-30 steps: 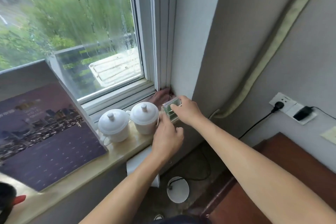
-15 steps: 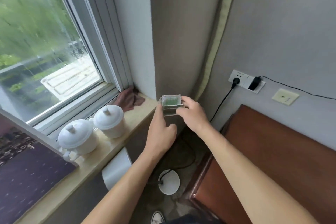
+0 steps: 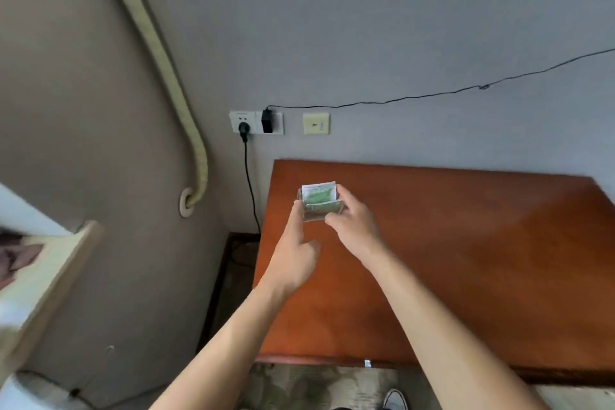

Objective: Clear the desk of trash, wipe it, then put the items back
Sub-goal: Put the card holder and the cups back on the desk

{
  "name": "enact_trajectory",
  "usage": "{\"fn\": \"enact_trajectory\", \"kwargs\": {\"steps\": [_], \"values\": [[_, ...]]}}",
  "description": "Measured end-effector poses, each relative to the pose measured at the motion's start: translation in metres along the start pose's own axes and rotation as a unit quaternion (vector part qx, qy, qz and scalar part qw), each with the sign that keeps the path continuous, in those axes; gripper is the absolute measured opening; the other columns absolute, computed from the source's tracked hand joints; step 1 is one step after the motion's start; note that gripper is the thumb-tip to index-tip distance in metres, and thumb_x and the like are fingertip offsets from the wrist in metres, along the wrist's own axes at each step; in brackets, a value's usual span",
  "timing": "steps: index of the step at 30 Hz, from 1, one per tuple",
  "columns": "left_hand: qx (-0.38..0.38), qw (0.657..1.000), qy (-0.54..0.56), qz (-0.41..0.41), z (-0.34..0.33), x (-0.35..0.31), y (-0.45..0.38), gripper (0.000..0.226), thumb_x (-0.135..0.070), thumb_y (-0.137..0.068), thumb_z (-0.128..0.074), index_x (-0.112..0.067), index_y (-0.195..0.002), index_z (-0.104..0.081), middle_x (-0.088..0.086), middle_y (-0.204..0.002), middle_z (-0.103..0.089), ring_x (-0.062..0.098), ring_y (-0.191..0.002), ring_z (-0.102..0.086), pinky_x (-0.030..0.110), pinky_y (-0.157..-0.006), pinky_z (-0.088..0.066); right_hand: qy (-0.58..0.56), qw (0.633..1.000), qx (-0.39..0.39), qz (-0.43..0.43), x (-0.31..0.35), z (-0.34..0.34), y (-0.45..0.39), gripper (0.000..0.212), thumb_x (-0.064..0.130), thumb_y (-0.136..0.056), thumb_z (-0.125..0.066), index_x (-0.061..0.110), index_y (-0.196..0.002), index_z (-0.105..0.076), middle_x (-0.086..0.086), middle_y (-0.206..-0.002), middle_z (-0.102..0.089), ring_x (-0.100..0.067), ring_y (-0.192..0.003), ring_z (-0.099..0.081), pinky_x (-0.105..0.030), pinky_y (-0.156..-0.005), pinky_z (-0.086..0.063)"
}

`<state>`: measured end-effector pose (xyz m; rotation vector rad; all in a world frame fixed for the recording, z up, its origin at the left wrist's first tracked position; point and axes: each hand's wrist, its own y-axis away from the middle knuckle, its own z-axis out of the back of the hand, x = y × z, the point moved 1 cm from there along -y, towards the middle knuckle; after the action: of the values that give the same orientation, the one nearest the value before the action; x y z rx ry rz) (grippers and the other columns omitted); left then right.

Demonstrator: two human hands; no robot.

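The brown wooden table (image 3: pixel 466 260) fills the right half of the view, its far edge set against the grey wall, its left edge just beside a black cord hanging from a wall socket (image 3: pixel 256 122). A pale windowsill (image 3: pixel 43 276) is seen at the left, well apart from the table.

Over the table's far left corner, a small clear holder with green-printed cards (image 3: pixel 320 201) is held between both hands. Whether its base touches the surface cannot be told. The left hand (image 3: pixel 293 260) is laid against the holder's left side with fingers extended; the right hand (image 3: pixel 352 223) is curled round its right end, pinching it.

The holder's long axis runs roughly parallel to the far edge, directly ahead of both hands, neither being clearly nearer. The putting-back stage is judged to be in hand; a short lowering onto that corner appears to be what remains.
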<state>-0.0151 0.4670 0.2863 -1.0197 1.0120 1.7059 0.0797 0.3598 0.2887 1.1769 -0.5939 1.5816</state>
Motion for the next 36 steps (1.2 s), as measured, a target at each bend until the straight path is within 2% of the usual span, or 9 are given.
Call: {"fn": "enact_trajectory", "kwargs": {"steps": [2, 4, 10, 14, 20, 23, 26, 29, 36], "values": [[0.026, 0.999, -0.022, 0.004, -0.05, -0.015, -0.008, 0.086, -0.004, -0.08, -0.048, -0.046, -0.152, -0.029, -0.023, -0.15, -0.045, -0.005, -0.138, -0.044, 0.024, -0.116, -0.039, 0.01, 1.0, -0.021, -0.002, -0.031, 0.047, 0.002, 0.059, 0.004, -0.085, -0.058, 0.043, -0.129, -0.056, 0.016, -0.105, -0.073, -0.007, -0.097, -0.069, -0.018, -0.08, -0.05], [0.031, 0.999, -0.037, 0.013, -0.099, -0.03, -0.018, 0.093, -0.009, -0.079, -0.051, -0.037, -0.162, -0.019, -0.014, -0.156, -0.042, 0.017, -0.142, -0.046, 0.042, -0.117, -0.041, 0.037, 0.999, -0.038, 0.004, -0.066, 0.092, 0.004, 0.061, 0.011, -0.09, -0.06, 0.037, -0.145, -0.05, 0.01, -0.11, -0.072, -0.013, -0.098, -0.069, -0.03, -0.085, -0.055], [0.088, 0.992, -0.091, 0.009, -0.226, -0.072, -0.033, 0.088, -0.002, -0.082, -0.05, -0.032, -0.161, -0.023, -0.005, -0.144, -0.055, 0.021, -0.113, -0.063, 0.024, -0.083, -0.049, 0.145, 0.973, -0.176, 0.032, -0.15, 0.212, 0.022, 0.043, 0.016, -0.094, -0.068, 0.021, -0.137, -0.061, 0.0, -0.096, -0.076, -0.028, -0.086, -0.07, -0.032, -0.067, -0.044], [0.141, 0.981, -0.134, -0.003, -0.283, -0.088, -0.044, 0.095, -0.009, -0.077, -0.051, -0.029, -0.163, -0.017, -0.003, -0.159, -0.042, 0.021, -0.14, -0.048, 0.038, -0.112, -0.045, 0.146, 0.964, -0.221, 0.029, -0.182, 0.264, 0.031, 0.036, 0.01, -0.093, -0.069, 0.021, -0.126, -0.058, 0.003, -0.109, -0.077, -0.028, -0.094, -0.072, -0.037, -0.071, -0.053], [0.224, 0.961, -0.159, -0.034, -0.34, -0.094, -0.07, 0.101, -0.018, -0.069, -0.05, -0.043, -0.16, -0.014, -0.008, -0.161, -0.039, 0.023, -0.135, -0.053, 0.043, -0.106, -0.05, 0.176, 0.95, -0.255, -0.033, -0.209, 0.317, 0.036, 0.019, 0.012, -0.097, -0.065, 0.014, -0.116, -0.061, -0.007, -0.101, -0.076, -0.033, -0.093, -0.07, -0.031, -0.065, -0.037], [0.257, 0.953, -0.152, -0.042, -0.359, -0.095, -0.08, 0.101, -0.018, -0.07, -0.049, -0.047, -0.16, -0.013, -0.009, -0.162, -0.037, 0.026, -0.134, -0.053, 0.044, -0.106, -0.05, 0.224, 0.933, -0.274, -0.061, -0.217, 0.335, 0.034, 0.016, 0.014, -0.096, -0.067, 0.012, -0.111, -0.063, -0.009, -0.099, -0.076, -0.036, -0.093, -0.069, -0.039, -0.067, -0.043], [0.294, 0.942, -0.148, -0.065, -0.373, -0.1, -0.09, 0.099, -0.009, -0.077, -0.05, -0.04, -0.162, -0.013, -0.014, -0.161, -0.034, 0.015, -0.136, -0.05, 0.018, -0.102, -0.046, 0.267, 0.916, -0.285, -0.087, -0.224, 0.352, 0.033, 0.013, 0.015, -0.093, -0.069, 0.016, -0.105, -0.063, -0.003, -0.1, -0.076, -0.033, -0.093, -0.069, -0.039, -0.068, -0.046], [0.325, 0.932, -0.142, -0.077, -0.388, -0.104, -0.101, 0.096, 0.001, -0.081, -0.052, -0.03, -0.164, -0.013, -0.022, -0.156, -0.027, -0.006, -0.134, -0.033, -0.01, -0.085, -0.024, 0.302, 0.901, -0.291, -0.112, -0.234, 0.373, 0.029, 0.011, 0.014, -0.092, -0.069, 0.019, -0.101, -0.064, -0.001, -0.099, -0.075, -0.031, -0.092, -0.068, -0.038, -0.068, -0.046], [0.363, 0.915, -0.139, -0.106, -0.451, -0.118, -0.136, 0.099, -0.002, -0.081, -0.057, -0.053, -0.152, -0.009, -0.047, -0.144, -0.015, -0.023, -0.124, -0.024, -0.008, -0.087, -0.024, 0.295, 0.9, -0.281, -0.152, -0.273, 0.438, -0.002, 0.018, 0.005, -0.089, -0.067, 0.018, -0.102, -0.068, -0.002, -0.1, -0.075, -0.026, -0.089, -0.068, -0.03, -0.066, -0.039]]}}
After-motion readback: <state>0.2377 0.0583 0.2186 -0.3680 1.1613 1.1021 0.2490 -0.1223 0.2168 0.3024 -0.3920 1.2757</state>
